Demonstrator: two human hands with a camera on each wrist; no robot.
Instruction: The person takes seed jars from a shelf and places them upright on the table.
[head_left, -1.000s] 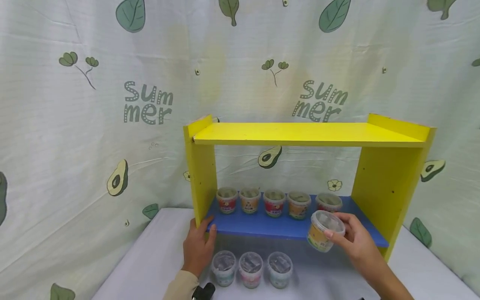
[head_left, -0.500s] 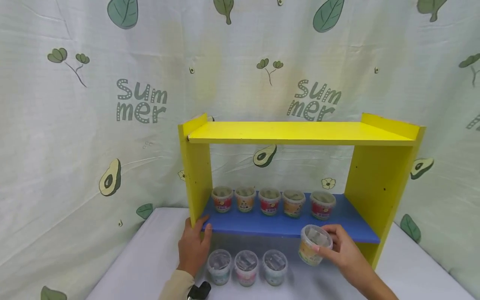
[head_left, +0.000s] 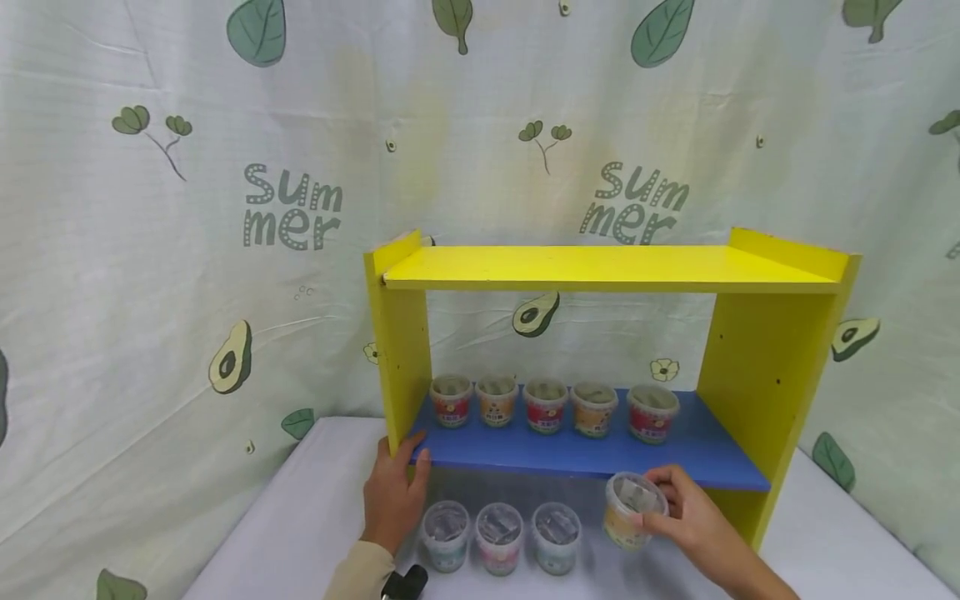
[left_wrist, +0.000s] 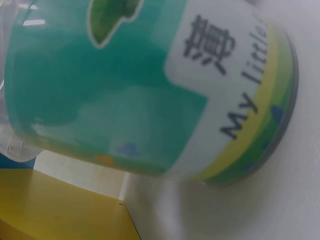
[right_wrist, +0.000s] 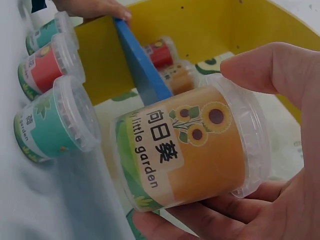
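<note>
My right hand (head_left: 686, 521) grips a small plastic cup (right_wrist: 200, 150) with a clear lid and an orange sunflower label. Thumb on one side and fingers on the other, it holds the cup tilted in front of the blue shelf board (head_left: 525, 454), below its front edge. My left hand (head_left: 393, 496) holds the yellow shelf unit (head_left: 397, 358) at its lower left corner, fingers reaching over the blue board. Beside that hand, three lidded cups stand in a row under the board: a teal cup (head_left: 446, 537), a pink-red cup (head_left: 499, 540) and another teal cup (head_left: 557, 540).
Several cups stand in a row on the blue board, alternating red and orange labels, with a red cup (head_left: 652, 414) at the right end. A yellow top board (head_left: 600, 267) spans above them. The white table (head_left: 300, 508) meets a patterned cloth (head_left: 150, 333) behind.
The orange cup in my right hand has moved down and slightly left, from before the board's edge to below it, uncovering the red cup behind. My left hand stays at the corner.
</note>
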